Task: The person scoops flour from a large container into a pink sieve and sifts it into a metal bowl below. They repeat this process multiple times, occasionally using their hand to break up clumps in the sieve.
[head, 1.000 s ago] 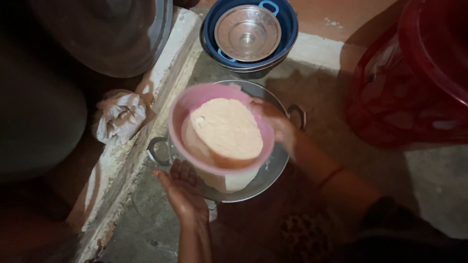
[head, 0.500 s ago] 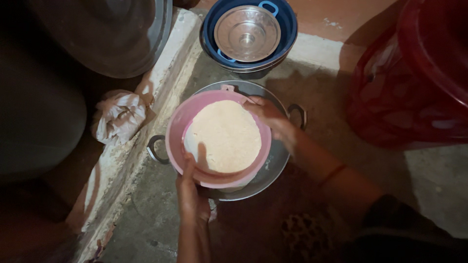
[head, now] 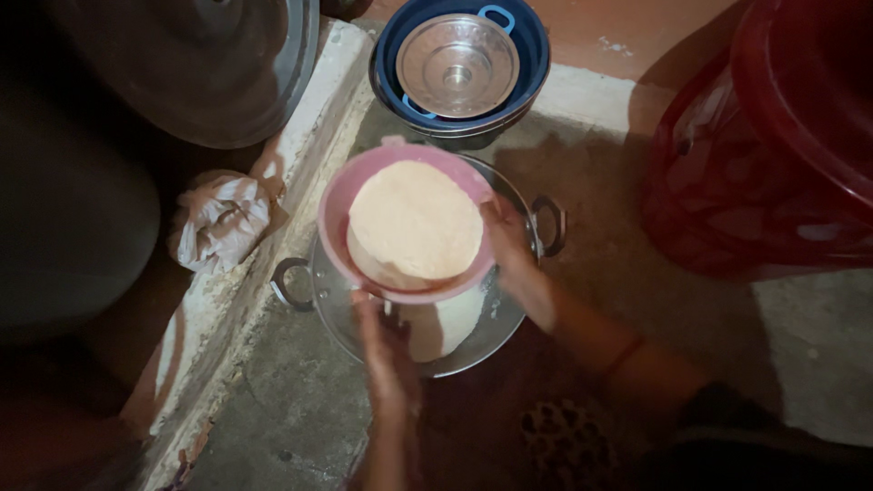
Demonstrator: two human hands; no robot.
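A pink plastic bowl (head: 338,207) full of pale cream batter (head: 416,222) is tipped over a two-handled steel pot (head: 320,293) on the concrete floor. A pale stream of the batter runs from the bowl's near lip down into the pot. My left hand (head: 386,338) grips the bowl's near rim from below. My right hand (head: 509,245) holds the bowl's right rim, with a red thread round that wrist.
A blue basin (head: 536,45) with a steel lid inside stands just beyond the pot. A large red plastic container (head: 773,164) fills the right side. A raised concrete ledge (head: 273,227) runs along the left, with a crumpled white plastic bag (head: 220,224) and a big steel vessel (head: 209,73) past it.
My left hand rose from under the bowl to grip its near rim. The bowl shifted slightly and stays tilted, batter still pouring into the pot.
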